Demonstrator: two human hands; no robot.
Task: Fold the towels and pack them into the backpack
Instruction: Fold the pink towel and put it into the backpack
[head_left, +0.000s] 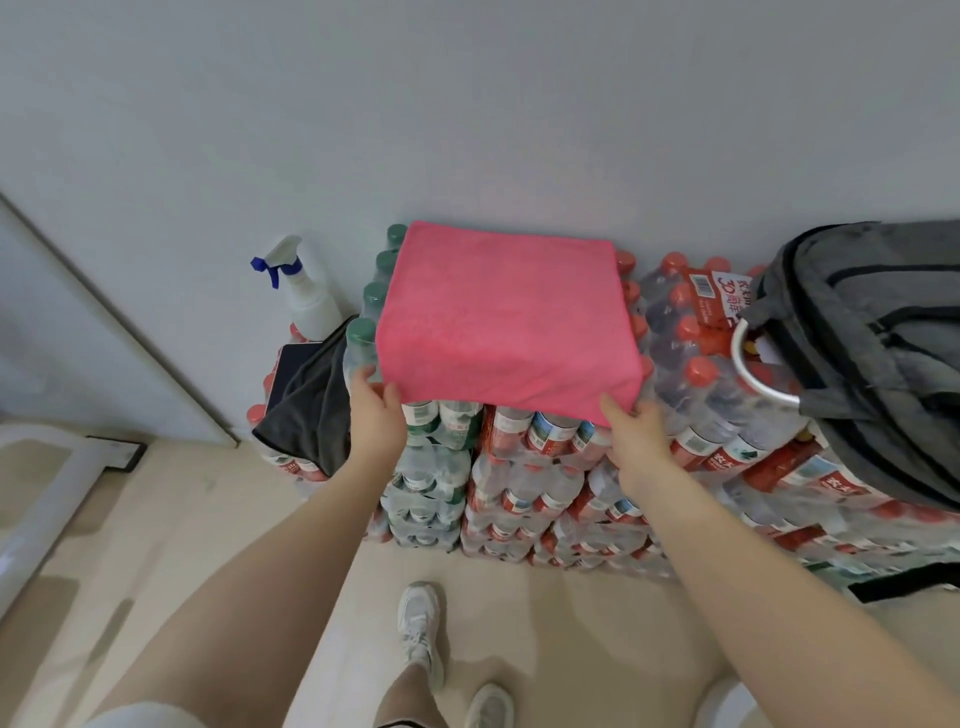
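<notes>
Both hands (375, 402) pinch pink towel's (506, 317) near edge

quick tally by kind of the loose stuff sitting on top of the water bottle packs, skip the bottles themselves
Towels: 2, the pink towel pinched at its near corners by the left hand and right hand, and the dark grey towel
Backpack: 1
Spray bottle: 1
Flat phone-like device, partly under the grey towel: 1
Total: 5

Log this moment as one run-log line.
step: folding | left hand, right hand: each pinch a near corner of pink towel on bottle packs | backpack: right
</notes>
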